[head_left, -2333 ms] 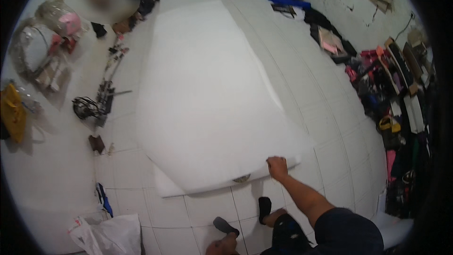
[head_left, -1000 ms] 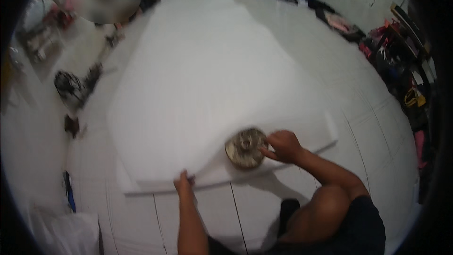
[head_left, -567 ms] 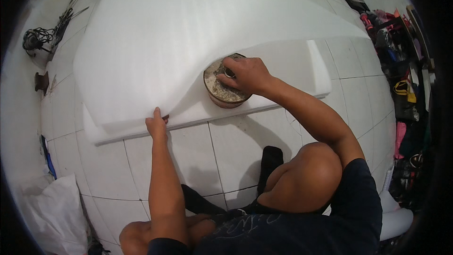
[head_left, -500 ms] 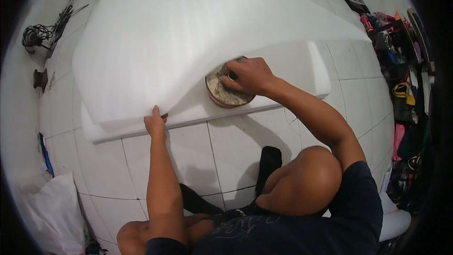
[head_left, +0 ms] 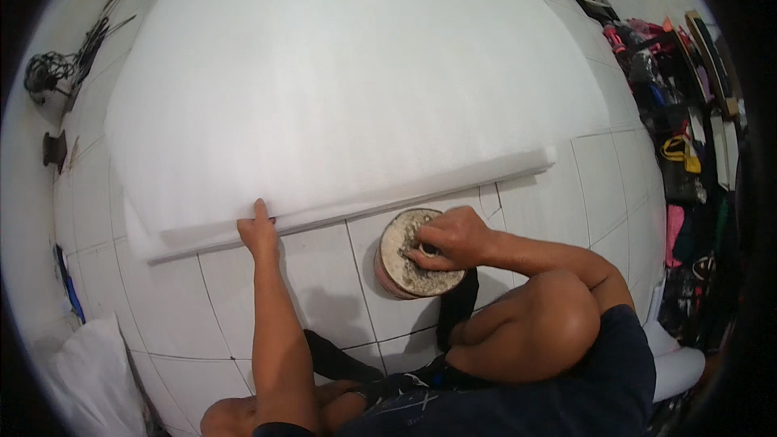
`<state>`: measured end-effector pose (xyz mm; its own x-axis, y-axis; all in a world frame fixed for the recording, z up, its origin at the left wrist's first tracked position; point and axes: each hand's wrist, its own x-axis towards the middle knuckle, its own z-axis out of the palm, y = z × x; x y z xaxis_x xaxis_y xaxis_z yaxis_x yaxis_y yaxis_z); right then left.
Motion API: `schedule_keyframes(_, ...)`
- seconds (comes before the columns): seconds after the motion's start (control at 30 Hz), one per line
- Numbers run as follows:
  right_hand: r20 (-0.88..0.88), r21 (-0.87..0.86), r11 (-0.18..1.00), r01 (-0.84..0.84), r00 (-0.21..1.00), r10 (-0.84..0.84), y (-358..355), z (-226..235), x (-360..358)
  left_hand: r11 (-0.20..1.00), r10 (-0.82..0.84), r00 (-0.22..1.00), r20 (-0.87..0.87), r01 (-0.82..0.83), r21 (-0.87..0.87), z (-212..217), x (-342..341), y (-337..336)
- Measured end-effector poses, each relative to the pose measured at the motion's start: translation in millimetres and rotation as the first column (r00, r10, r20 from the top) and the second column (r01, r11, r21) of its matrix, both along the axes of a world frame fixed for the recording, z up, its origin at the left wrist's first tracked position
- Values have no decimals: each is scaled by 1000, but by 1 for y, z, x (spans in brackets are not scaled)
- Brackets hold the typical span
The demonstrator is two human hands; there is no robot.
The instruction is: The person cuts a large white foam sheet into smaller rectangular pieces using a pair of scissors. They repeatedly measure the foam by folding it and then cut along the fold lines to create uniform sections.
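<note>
A large white foam sheet [head_left: 356, 73] spreads over a stack of white foam at the front. My left hand [head_left: 258, 231] pinches the sheet's near edge, thumb on top and fingers underneath. A small dark tip shows beside those fingers; what it is I cannot make out. My right hand [head_left: 456, 240] is closed round the handle of a round, cement-topped weight [head_left: 402, 262], which is just off the near edge of the foam, above the tiles. Whether the weight touches the floor I cannot tell.
Bags and mixed goods [head_left: 684, 154] line the right wall. Tangled black cable [head_left: 50, 73] lies by the left wall, with a white sack [head_left: 93, 376] at lower left. My feet and bent knee [head_left: 526, 328] are close to the weight on the tiled floor [head_left: 324, 275].
My right hand has brought the weight from the foam stack toward me, past its near edge. The lifted upper sheet has dropped flat over the stack. My left hand still grips the edge.
</note>
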<state>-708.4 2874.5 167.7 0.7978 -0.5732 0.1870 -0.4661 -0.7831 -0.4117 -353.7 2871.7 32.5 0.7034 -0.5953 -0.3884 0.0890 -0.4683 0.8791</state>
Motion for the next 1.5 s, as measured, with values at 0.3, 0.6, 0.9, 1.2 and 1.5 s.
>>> schedule_keyframes(0.3, -1, -35, 999, 34, 999, -35, 6, -30, 12, 995, -35, 992, 124, 46, -83, -5, 8, 7)
schedule_keyframes(0.6, -251, 335, 940, 61, 968, 26, 1, -6, 17, 998, -69, 980, 188, 68, 12, -6, 0, 7)
schedule_keyframes(0.9, -154, 457, 675, 579, 799, -581, -52, -23, -94, 961, -11, 1000, -17, 6, -277, -33, 26, 15)
schedule_keyframes(1.2, -83, 115, -137, 984, -128, -988, -57, -96, -317, 978, -115, 993, -2, 113, -178, -27, 10, 16)
schedule_keyframes(1.5, -258, 250, -140, 958, -74, -963, -110, -111, -350, 975, -109, 994, 21, 111, -191, -21, 3, 12)
